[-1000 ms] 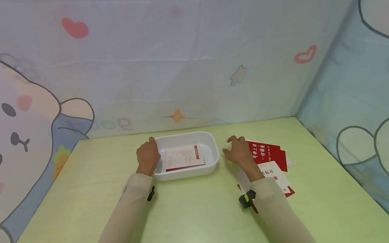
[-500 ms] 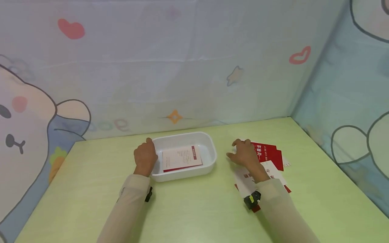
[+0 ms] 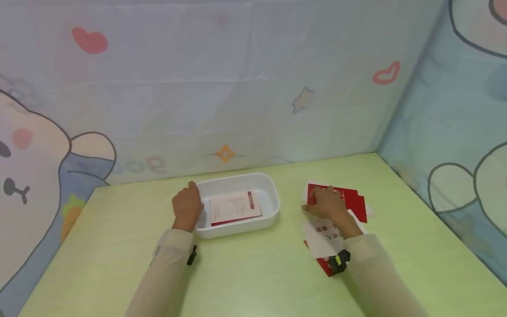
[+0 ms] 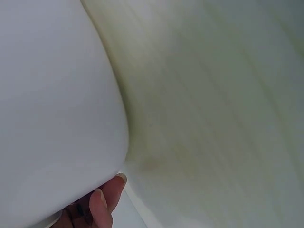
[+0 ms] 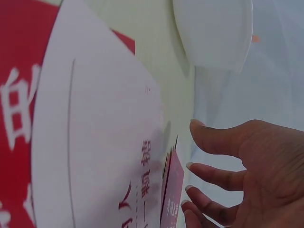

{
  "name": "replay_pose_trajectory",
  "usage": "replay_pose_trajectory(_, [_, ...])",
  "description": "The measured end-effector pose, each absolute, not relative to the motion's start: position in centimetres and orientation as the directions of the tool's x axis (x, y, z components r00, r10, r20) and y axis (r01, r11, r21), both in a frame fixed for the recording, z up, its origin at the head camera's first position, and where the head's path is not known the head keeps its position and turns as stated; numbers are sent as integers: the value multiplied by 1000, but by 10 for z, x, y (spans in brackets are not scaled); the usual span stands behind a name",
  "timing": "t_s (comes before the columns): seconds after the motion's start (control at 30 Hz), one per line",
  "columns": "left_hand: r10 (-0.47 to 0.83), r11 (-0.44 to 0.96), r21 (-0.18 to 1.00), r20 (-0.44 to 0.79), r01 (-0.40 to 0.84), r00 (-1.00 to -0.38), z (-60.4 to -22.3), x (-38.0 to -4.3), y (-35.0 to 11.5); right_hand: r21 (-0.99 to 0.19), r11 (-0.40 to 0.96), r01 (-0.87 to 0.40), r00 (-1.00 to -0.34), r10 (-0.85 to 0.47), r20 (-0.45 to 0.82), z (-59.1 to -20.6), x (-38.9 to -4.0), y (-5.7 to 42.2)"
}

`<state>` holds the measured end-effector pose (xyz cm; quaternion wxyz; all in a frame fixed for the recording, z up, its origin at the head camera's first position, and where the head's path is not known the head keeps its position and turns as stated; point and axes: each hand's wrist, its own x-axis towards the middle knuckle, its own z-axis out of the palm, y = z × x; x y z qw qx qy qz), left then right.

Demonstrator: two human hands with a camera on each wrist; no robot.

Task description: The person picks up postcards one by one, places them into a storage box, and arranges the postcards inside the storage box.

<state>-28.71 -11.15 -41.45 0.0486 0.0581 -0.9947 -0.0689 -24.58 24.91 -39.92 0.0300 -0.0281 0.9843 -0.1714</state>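
Observation:
My left hand (image 3: 188,206) grips the left end of a white plastic tray (image 3: 241,228). In the left wrist view its fingertips (image 4: 111,194) curl against the edge of the tray (image 4: 57,95). A pale card with red print (image 3: 231,209) lies in the tray, over a red one. My right hand (image 3: 328,206) is spread above a loose pile of red cards (image 3: 356,203) on the right. The right wrist view shows its thumb and fingers apart, nothing between them. Below that wrist lie a white card with writing (image 3: 322,240) and a red card (image 3: 325,267).
A pale green table (image 3: 245,277) carries everything. Behind it hangs a cartoon-print cloth (image 3: 178,101), and another cloth (image 3: 467,110) borders the right side. A black wrist camera (image 3: 339,262) hangs under the right sleeve, close over the cards.
My right hand has moved right, from the left edge of the red cards to above them. The left hand still holds the tray. The whole view has shifted slightly.

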Motion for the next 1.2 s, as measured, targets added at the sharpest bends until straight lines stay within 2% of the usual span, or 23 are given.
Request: replay_pose_trajectory(1.2, [-117, 986, 131, 99, -104, -988, -410, -283, -111, -339, 937, -88, -976, -148, -157, -396, -234, 300])
